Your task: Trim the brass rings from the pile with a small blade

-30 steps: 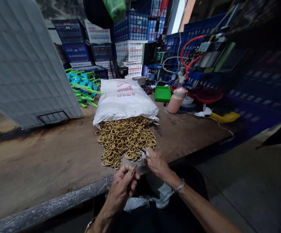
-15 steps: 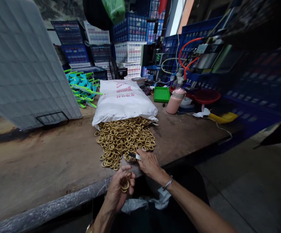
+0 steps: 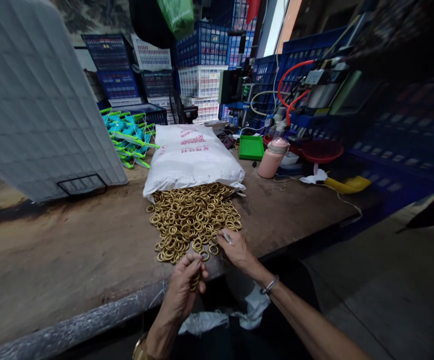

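The left hand [image 3: 182,282] has its fingers curled inward around a few brass-coloured rings [image 3: 195,281], with the thumb lying over them. The fingers of the right hand [image 3: 241,254] are pinched narrow on a small pale tool [image 3: 226,237]; its far end is too hard to make out, so I cannot tell whether it touches a ring. This hand is near the left fingers, to their right and a little farther forward.

Just beyond both sets of fingers, a pile of the same rings [image 3: 192,215] lies on the bench [image 3: 89,250], with a few strays close to the fingertips. The pile spreads from under the near edge of a white bag [image 3: 196,160] with red print, straight ahead of the fingers. Beyond and right of the right fingers are a pink bottle [image 3: 270,162], a green tray [image 3: 252,147] and a yellow scoop [image 3: 352,184]. Well beyond and left of the left fingers is a heap of green and turquoise pieces [image 3: 130,135].
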{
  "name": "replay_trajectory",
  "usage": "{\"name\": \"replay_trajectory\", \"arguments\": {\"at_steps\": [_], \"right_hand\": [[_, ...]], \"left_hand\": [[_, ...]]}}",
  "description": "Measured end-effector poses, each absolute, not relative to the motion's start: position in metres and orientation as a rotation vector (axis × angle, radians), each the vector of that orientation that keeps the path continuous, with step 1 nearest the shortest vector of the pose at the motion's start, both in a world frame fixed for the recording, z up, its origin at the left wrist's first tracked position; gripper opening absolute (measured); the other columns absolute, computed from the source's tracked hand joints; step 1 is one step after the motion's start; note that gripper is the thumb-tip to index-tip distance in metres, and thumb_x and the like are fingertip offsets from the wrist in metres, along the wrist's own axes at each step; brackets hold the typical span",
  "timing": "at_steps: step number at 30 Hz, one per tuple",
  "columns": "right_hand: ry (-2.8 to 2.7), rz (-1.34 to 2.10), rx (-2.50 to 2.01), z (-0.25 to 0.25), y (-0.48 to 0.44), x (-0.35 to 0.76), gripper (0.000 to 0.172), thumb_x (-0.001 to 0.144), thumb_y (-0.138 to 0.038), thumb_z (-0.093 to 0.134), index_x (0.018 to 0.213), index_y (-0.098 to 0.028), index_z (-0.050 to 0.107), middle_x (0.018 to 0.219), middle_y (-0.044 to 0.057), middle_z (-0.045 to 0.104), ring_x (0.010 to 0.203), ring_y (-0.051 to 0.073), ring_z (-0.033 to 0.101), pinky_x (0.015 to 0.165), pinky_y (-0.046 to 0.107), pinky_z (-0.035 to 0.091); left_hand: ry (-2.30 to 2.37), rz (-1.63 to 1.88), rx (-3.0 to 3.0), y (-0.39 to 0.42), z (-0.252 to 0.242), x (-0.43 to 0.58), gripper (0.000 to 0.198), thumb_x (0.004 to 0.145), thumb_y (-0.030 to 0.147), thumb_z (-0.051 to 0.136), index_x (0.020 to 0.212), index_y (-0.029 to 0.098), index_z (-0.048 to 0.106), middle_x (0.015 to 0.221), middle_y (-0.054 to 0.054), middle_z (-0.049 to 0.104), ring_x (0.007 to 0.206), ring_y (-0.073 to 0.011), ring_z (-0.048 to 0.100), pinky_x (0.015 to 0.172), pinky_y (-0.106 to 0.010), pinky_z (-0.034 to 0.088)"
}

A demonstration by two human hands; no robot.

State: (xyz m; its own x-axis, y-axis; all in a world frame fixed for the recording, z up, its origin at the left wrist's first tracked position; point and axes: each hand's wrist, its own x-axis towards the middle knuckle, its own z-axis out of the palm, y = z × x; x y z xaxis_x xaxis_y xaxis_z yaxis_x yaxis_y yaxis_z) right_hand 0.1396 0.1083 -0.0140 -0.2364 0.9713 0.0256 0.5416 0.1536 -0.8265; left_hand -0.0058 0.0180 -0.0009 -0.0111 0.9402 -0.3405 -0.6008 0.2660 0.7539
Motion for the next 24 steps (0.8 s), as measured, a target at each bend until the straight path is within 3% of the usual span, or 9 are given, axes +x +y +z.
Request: {"name": "replay_trajectory", "arguments": {"at_steps": [5, 7, 11, 13, 16, 20, 24], "right_hand": [[-1.705, 1.369, -1.236, -0.002, 0.092, 0.137, 0.021, 0.076, -0.032, 0.044, 0.06, -0.018, 0.04, 0.057, -0.006, 0.035, 0.053, 0.007, 0.032, 0.05, 0.019, 0.028], [-1.594, 1.564, -1.221, 0.001, 0.086, 0.134, 0.021, 0.074, -0.033, 0.046, 0.06, -0.019, 0.037, 0.053, -0.007, 0.032, 0.048, 0.006, 0.028, 0.045, 0.019, 0.025], [-1.342, 2.021, -1.209, 0.007, 0.079, 0.13, 0.019, 0.073, -0.032, 0.044, 0.062, -0.021, 0.033, 0.047, -0.011, 0.027, 0.034, 0.003, 0.017, 0.034, 0.019, 0.013], [-1.299, 2.156, -1.169, 0.011, 0.078, 0.13, 0.016, 0.071, -0.03, 0.045, 0.063, -0.021, 0.035, 0.046, -0.011, 0.028, 0.032, 0.002, 0.016, 0.032, 0.018, 0.011], [-1.282, 2.275, -1.094, 0.014, 0.077, 0.13, 0.008, 0.068, -0.025, 0.046, 0.067, -0.02, 0.039, 0.045, -0.012, 0.03, 0.031, 0.002, 0.016, 0.032, 0.016, 0.011], [-1.312, 2.286, -1.135, 0.009, 0.077, 0.13, 0.007, 0.07, -0.026, 0.045, 0.069, -0.02, 0.041, 0.045, -0.011, 0.033, 0.031, 0.002, 0.018, 0.032, 0.017, 0.013], [-1.516, 1.796, -1.333, 0.007, 0.076, 0.129, 0.021, 0.079, -0.037, 0.04, 0.067, -0.019, 0.042, 0.049, -0.008, 0.038, 0.037, 0.004, 0.028, 0.037, 0.018, 0.02]], "left_hand": [[1.184, 1.344, 0.577, 0.028, 0.001, -0.002, 0.03, 0.067, 0.04, 0.064, 0.085, 0.017, 0.053, 0.051, 0.008, 0.047, 0.037, -0.0043, 0.039, 0.032, -0.013, 0.026], [1.246, 1.356, 0.668, 0.03, 0.001, -0.001, 0.028, 0.069, 0.039, 0.062, 0.086, 0.018, 0.055, 0.05, 0.008, 0.048, 0.037, -0.0047, 0.04, 0.034, -0.014, 0.03], [1.351, 1.418, 1.077, 0.029, -0.004, -0.005, 0.022, 0.071, 0.029, 0.06, 0.09, 0.018, 0.063, 0.074, -0.002, 0.065, 0.068, -0.0142, 0.06, 0.063, -0.024, 0.047], [1.348, 1.403, 1.292, 0.028, -0.007, -0.009, 0.021, 0.073, 0.023, 0.058, 0.092, 0.02, 0.065, 0.09, -0.005, 0.067, 0.086, -0.0182, 0.06, 0.078, -0.028, 0.045], [1.307, 1.35, 1.49, 0.026, -0.007, -0.012, 0.021, 0.076, 0.018, 0.053, 0.093, 0.021, 0.066, 0.093, -0.006, 0.069, 0.088, -0.019, 0.061, 0.081, -0.03, 0.044], [1.368, 1.362, 1.583, 0.026, -0.005, -0.013, 0.016, 0.075, 0.016, 0.054, 0.084, 0.02, 0.066, 0.08, -0.005, 0.069, 0.077, -0.0182, 0.063, 0.073, -0.028, 0.045], [1.517, 1.359, 1.573, 0.025, -0.006, -0.014, 0.01, 0.072, 0.017, 0.056, 0.075, 0.019, 0.065, 0.068, -0.002, 0.066, 0.065, -0.0164, 0.06, 0.064, -0.026, 0.044]]}}
